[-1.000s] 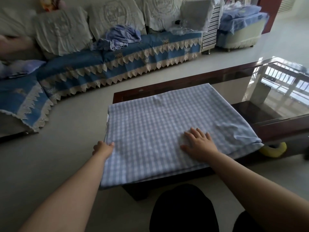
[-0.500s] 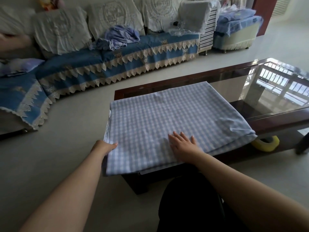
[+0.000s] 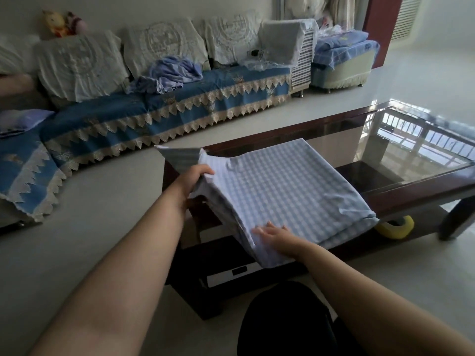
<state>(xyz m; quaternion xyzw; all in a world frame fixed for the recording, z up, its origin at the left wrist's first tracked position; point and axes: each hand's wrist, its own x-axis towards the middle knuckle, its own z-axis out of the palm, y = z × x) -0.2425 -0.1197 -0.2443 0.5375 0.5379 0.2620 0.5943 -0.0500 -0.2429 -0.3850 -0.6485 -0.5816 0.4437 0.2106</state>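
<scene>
blue checked folded cloth (image 3: pixel 282 191) on left end of glass-topped wooden table (image 3: pixel 424 187) | yellow tape roll (image 3: pixel 395 227) under table, below cloth's right corner | blue-covered fabric sofa (image 3: pixel 180 104) behind table

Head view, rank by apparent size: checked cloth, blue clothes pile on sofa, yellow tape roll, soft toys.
1. checked cloth
2. blue clothes pile
3. yellow tape roll and soft toys: about alike; the toys sit farther off, so unranked.
</scene>
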